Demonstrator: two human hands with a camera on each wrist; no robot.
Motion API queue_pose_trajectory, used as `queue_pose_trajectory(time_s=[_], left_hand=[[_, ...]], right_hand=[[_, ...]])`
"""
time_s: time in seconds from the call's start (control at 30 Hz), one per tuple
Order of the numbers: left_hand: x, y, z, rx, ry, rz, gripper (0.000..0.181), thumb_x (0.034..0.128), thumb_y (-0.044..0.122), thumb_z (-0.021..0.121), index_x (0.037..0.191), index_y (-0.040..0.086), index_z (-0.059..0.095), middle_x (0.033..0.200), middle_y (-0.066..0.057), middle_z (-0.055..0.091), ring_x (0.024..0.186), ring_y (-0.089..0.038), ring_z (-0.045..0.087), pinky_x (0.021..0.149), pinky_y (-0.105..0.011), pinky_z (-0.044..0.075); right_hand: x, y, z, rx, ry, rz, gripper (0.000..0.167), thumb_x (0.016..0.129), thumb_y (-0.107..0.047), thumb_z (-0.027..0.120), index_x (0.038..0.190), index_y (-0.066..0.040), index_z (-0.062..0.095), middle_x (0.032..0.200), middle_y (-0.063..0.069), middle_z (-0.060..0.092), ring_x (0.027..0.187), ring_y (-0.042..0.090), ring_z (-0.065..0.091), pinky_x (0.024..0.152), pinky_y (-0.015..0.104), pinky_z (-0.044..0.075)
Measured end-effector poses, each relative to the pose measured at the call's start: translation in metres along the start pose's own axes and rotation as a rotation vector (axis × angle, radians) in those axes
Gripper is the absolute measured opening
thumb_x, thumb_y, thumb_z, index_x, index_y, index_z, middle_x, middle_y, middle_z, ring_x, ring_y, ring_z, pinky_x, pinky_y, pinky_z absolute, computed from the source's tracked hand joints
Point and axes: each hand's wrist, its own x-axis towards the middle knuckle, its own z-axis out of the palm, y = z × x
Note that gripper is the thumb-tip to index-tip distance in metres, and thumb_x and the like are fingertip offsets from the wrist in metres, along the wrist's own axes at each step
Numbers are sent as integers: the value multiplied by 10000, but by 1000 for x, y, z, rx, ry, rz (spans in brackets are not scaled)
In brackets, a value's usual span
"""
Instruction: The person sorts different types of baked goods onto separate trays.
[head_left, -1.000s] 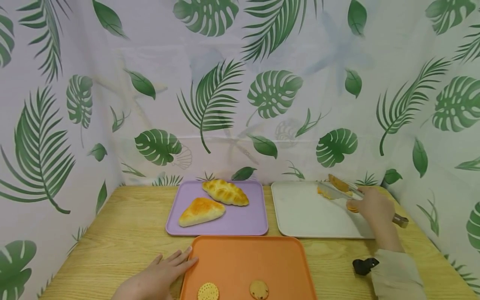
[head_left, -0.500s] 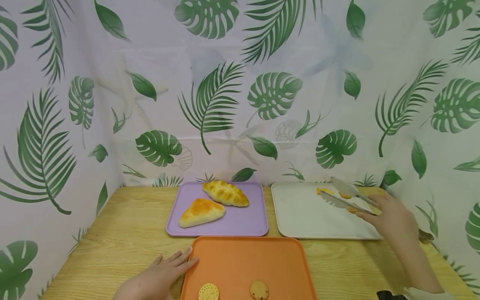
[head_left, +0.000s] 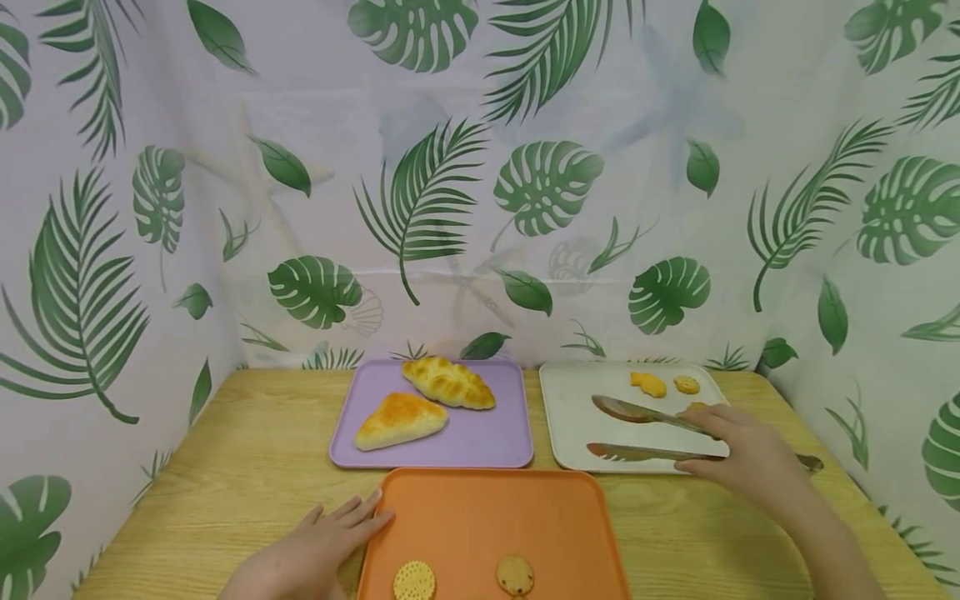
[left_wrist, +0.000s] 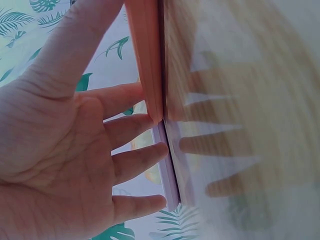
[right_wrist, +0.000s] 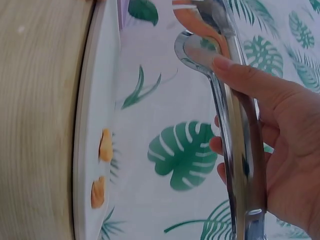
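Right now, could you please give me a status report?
Right hand holds tongs, parted, empty; left hand touches orange tray; cookies lying there; no obstruction seen.

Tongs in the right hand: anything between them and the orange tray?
No visible obstruction. In the head view, only the near edge of the white tray and a strip of table lie between the tongs and orange tray; the right wrist view shows the tongs raised.

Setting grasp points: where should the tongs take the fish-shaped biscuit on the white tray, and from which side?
Probably mid-body, from above and the near side, tongs closing across its long edges: the fish-shaped biscuit lies flat and elongated on the white tray, with a round biscuit just off one end.
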Motion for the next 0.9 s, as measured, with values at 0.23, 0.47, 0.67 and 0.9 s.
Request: queue_pose_trajectory(time_s=[0.23, 0.47, 0.67, 0.9], left_hand=[[0, 1, 0, 8, 9, 4, 1058, 677, 645, 753, 1530, 178, 336, 1612, -98, 270, 1463, -394, 274, 1094, -720, 223], [0, 1, 0, 9, 13, -2, 1057, 675, 646, 756, 1529, 186, 337, 1611, -99, 273, 1463, -394, 275, 1094, -721, 218], [1, 2, -1, 10, 6, 5, 1033, 693, 625, 749, 1528, 174, 342, 1610, -109, 272, 1458, -405, 280, 1088, -724, 225], [1, 0, 0, 7, 1, -5, 1041, 686, 635, 748, 1530, 185, 337, 1614, -102, 265, 1464, -395, 274, 1092, -722, 223]], right_hand=[[4, -32, 17, 3, 66, -256, 617, 550, -271, 927, 1118, -166, 710, 1000, -35, 695, 831, 161, 653, 673, 332, 555], [3, -61, 35, 39, -29, -371, 595, 576, -311, 914, 1119, -188, 706, 1003, -79, 681, 846, 99, 609, 659, 295, 479], [2, -80, 43, 88, -200, -384, 525, 643, -303, 894, 1124, -205, 708, 1015, -105, 664, 859, 74, 590, 682, 291, 473], [0, -93, 50, 86, -303, -344, 469, 668, -315, 878, 1099, -266, 703, 1026, -137, 657, 872, 69, 593, 688, 291, 455]])
